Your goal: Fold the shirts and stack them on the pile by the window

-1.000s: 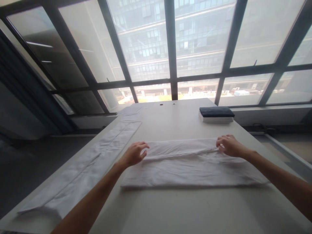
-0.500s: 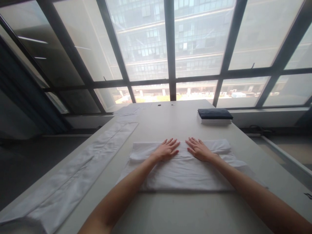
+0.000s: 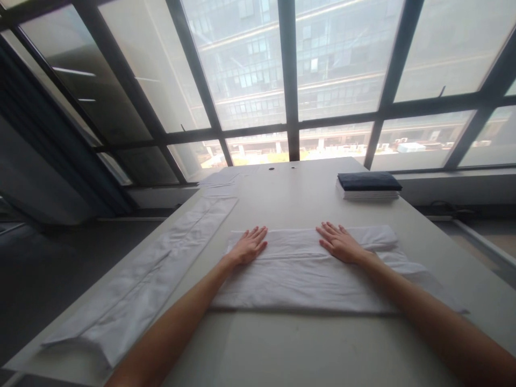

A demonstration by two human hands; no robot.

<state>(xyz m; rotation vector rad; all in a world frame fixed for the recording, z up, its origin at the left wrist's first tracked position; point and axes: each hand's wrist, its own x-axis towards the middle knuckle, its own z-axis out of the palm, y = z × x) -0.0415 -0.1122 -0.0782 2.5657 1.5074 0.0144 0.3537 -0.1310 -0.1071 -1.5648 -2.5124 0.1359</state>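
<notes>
On the white table (image 3: pixel 282 344), spread fingers (image 3: pixel 258 232) of both hands touch white cloth (image 3: pixel 298 285).

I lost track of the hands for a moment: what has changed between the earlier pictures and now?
The curled hands at the cloth's two ends came inward and flattened on it; then the left hand slid left, widening the gap to the right hand. Both now lie flat on the white cloth. The navy cloth and long white cloth stayed put.

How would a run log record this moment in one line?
left hand: flat on white cloth | right hand: flat on same cloth | far right: dark folded cloth atop white stack
</notes>
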